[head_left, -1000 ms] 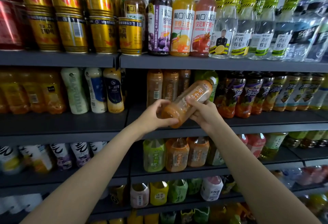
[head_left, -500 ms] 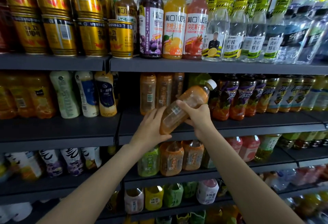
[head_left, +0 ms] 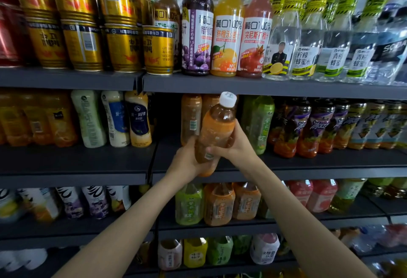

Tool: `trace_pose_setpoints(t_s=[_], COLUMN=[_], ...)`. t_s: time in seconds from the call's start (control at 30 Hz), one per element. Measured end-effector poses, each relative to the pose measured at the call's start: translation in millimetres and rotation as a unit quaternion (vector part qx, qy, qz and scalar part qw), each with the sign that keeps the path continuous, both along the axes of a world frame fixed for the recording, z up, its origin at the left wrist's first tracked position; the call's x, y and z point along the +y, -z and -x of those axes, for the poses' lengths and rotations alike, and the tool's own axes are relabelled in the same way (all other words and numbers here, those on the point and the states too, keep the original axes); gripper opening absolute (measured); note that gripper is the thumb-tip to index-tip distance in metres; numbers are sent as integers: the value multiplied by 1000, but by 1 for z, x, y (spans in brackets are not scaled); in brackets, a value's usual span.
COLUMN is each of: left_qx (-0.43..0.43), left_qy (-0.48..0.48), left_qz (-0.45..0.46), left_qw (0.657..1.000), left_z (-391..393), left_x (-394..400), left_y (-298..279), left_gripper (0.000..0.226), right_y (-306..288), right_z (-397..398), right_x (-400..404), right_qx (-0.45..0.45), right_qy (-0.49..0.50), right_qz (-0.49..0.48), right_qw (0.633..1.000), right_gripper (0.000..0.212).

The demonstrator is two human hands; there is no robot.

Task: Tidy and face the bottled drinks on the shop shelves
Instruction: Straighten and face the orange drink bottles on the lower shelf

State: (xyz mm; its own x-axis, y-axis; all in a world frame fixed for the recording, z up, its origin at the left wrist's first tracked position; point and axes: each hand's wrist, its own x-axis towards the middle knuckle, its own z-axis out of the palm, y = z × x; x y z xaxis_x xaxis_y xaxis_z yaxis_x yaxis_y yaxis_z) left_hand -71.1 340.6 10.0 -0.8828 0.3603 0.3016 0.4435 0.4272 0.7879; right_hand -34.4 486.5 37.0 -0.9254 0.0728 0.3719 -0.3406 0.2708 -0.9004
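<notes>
1. The person held 1 orange bottle (head_left: 217,133) in front of the middle shelf (head_left: 308,168), clear of the shelf board, with both hands round its lower half.
2. The left hand (head_left: 187,160) cupped the base from the left and below, its fingers curled round the bottom.
3. The right hand (head_left: 236,145) wrapped the body from the right, thumb across the front near a small label patch; neither hand had any slack that I could see.
4. The bottle's long axis stood close to upright, tipped a little so that the white cap (head_left: 228,99) leaned up and to the right, just under the edge of the top shelf (head_left: 264,87).
5. Directly behind it stood the row of matching orange bottles (head_left: 191,119), with a green bottle (head_left: 259,123) just beside on the right.
6. The open slot lay straight back from the hands, at the front of that orange row, so the move I judged was a short push inward and down onto the board.
7. Both hands were equally near; the base had to level out first, or it might catch the shelf lip.
</notes>
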Motion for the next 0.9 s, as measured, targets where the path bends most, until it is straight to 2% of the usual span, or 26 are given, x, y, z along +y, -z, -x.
trace_pose_setpoints(t_s=[0.13,0.23,0.33,0.47,0.67,0.8,0.9], left_qx=[2,10,29,11,-67,-81,-88], left_qy=[-49,-64,-83,-102,-153,-163,-153], left_qz=[19,26,68,66,30,59,66], left_qw=[999,998,994,993,985,982,982], left_z=[10,22,39,63,84,91,93], left_x=[-1,-7,-12,-11,-8,-5,-6], left_y=[-1,1,1,4,7,5,5], left_gripper=[69,65,64,66,70,71,62], right_y=[5,10,18,29,26,24,28], right_z=[21,32,39,53,93,129,162], right_x=[-4,6,25,50,64,67,64], right_qx=[-3,-47,-96,-145,-102,-97,-125], right_qy=[-2,3,65,167,251,295,287], right_qz=[-40,-77,-78,-83,-86,-99,-85], right_qw=[999,996,990,972,959,945,946], right_gripper=[77,66,62,49,54,42,60])
